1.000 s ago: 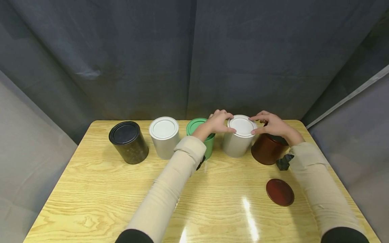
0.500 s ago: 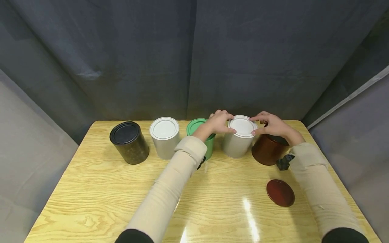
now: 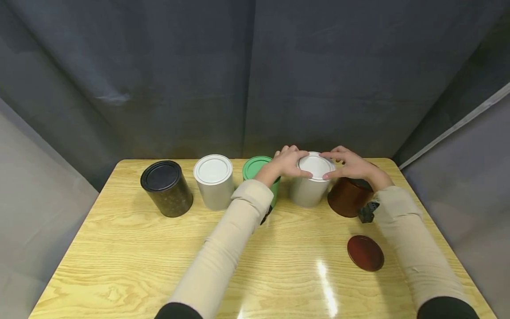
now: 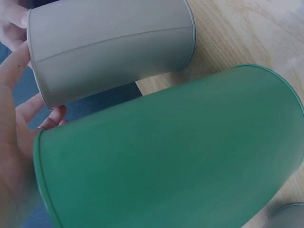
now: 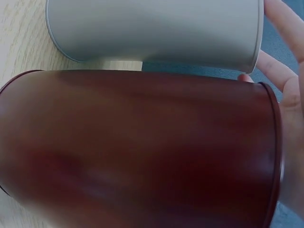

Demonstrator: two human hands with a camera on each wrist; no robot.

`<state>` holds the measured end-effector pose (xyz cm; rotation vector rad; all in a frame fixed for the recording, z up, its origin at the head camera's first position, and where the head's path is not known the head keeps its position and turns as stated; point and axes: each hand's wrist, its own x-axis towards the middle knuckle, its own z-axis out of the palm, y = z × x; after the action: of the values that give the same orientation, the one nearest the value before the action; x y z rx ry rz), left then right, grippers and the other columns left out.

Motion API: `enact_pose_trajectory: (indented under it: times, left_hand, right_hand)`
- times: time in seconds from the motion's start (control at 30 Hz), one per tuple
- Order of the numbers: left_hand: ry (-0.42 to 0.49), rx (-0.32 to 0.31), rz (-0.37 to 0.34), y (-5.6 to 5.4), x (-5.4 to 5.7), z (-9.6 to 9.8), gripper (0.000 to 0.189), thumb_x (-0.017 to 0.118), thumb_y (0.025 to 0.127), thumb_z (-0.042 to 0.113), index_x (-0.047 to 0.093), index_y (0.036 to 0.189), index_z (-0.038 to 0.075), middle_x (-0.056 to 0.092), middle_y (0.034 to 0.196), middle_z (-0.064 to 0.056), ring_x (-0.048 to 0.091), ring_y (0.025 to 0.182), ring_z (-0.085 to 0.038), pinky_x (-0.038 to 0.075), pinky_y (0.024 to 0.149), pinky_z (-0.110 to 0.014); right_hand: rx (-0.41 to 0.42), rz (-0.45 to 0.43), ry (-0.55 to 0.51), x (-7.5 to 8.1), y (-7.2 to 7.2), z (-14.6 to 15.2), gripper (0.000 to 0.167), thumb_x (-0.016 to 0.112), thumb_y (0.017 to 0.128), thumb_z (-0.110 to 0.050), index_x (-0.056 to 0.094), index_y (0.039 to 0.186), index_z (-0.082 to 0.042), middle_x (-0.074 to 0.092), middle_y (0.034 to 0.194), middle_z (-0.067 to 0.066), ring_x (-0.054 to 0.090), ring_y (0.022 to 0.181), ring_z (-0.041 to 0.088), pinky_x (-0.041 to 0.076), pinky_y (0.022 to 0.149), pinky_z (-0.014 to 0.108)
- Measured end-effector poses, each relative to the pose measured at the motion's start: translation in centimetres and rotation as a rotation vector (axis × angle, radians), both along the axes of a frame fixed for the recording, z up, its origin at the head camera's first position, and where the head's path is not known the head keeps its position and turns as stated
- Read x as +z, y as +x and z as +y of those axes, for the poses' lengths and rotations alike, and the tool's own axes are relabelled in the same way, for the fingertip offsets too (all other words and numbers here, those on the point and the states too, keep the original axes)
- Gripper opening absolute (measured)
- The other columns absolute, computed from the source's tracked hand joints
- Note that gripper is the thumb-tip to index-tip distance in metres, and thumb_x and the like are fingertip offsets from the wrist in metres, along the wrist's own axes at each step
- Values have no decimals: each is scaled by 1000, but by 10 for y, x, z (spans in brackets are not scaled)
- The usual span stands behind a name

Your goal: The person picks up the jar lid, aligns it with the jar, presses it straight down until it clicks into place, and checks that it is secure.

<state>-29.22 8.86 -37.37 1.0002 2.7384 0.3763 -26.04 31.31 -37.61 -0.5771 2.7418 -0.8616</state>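
Both hands are at a grey can (image 3: 307, 197) topped with a white lid (image 3: 316, 165). My left hand (image 3: 283, 165) grips the lid's left edge, thumb in front and fingers behind. From the other side, my right hand (image 3: 351, 165) holds the right edge the same way. In the left wrist view, fingertips touch the rim of the grey can (image 4: 114, 42). A green can (image 3: 276, 192), lid on, stands under my left wrist. Below my right hand is a reddish-brown can (image 3: 343, 198) with its top uncovered, partly hidden by the hand.
A dark red lid (image 3: 365, 253) lies on the wooden table (image 3: 131, 261) in front of the reddish-brown can. Farther left stand a white-lidded grey can (image 3: 217, 195) and a black can (image 3: 172, 199) with a black lid. A dark curtain (image 3: 179, 79) hangs behind the table.
My hands have drawn slightly closer together over the white lid, the right one shifting left and the left one a little right. The cans and the red lid stay in place.
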Motion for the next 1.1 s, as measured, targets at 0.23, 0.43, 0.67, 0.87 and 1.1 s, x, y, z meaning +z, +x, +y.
enact_pose_trajectory:
  times: [0.23,0.43,0.67,0.87,1.1]
  left_hand:
    - [-4,22,-15,1,1,0,74,61,78,57,39,140,24,43,118,1,35,103,-15,28,80,-30]
    - [-10,21,-13,2,4,0,73,61,77,57,40,139,24,43,119,1,35,107,-15,28,82,-31]
    - [-40,19,-1,3,5,-1,73,60,78,58,39,139,24,43,121,0,34,108,-15,28,84,-32]
    - [-78,18,47,3,6,-2,73,57,77,62,41,138,24,44,121,1,35,107,-15,28,83,-32]
    - [-66,-16,101,1,5,-4,67,58,78,60,50,131,20,51,119,0,38,106,-17,29,81,-32]
  right_hand:
    - [-5,-2,15,3,0,-4,68,73,76,-27,45,132,1,42,112,18,39,100,32,32,84,52]
    - [-12,8,24,2,0,-4,69,74,75,-28,46,131,1,42,111,18,39,99,32,32,82,49]
    - [-15,73,61,1,-1,-4,68,76,73,-31,51,128,1,42,111,18,37,100,33,33,81,51]
    - [-6,141,78,1,0,-1,62,76,73,-31,56,123,1,44,109,17,37,95,32,36,74,45]
    - [-13,185,55,0,2,5,53,77,73,-22,60,117,2,46,105,18,38,94,32,34,75,44]
